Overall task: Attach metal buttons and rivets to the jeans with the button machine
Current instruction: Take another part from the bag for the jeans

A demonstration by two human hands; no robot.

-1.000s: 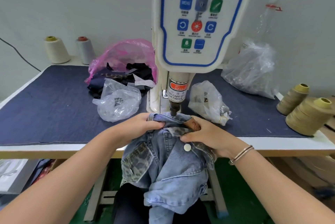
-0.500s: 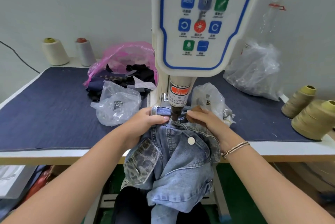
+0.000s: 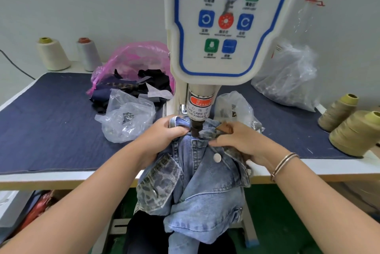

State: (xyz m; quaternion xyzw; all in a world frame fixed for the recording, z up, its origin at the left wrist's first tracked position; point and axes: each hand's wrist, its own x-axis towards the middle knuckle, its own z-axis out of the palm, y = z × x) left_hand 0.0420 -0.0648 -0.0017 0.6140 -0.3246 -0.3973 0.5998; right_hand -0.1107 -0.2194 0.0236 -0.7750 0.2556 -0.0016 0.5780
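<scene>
The white button machine [image 3: 218, 27] stands at the middle of the table, its dark punch head [image 3: 195, 128] pointing down onto the light blue denim garment [image 3: 205, 188]. The garment's top edge lies under the punch and the rest hangs over the table front. My left hand [image 3: 164, 134] grips the denim edge left of the punch. My right hand [image 3: 240, 140] grips the collar with a brown label on the right. A white metal button [image 3: 217, 157] sits on the denim just below my hands. A leopard-print pocket flap [image 3: 158, 184] hangs lower left.
Two clear bags of metal parts lie beside the machine, one [image 3: 125, 116] on the left and one [image 3: 234, 108] on the right. A pink bag of fabric scraps [image 3: 135, 64] and a big clear bag [image 3: 287, 77] sit behind. Thread cones stand at the back left [image 3: 53, 54] and far right [image 3: 355, 132].
Both hands pushed the denim farther in under the punch head. The top edge now sits directly beneath it, and the white button moved up with the cloth.
</scene>
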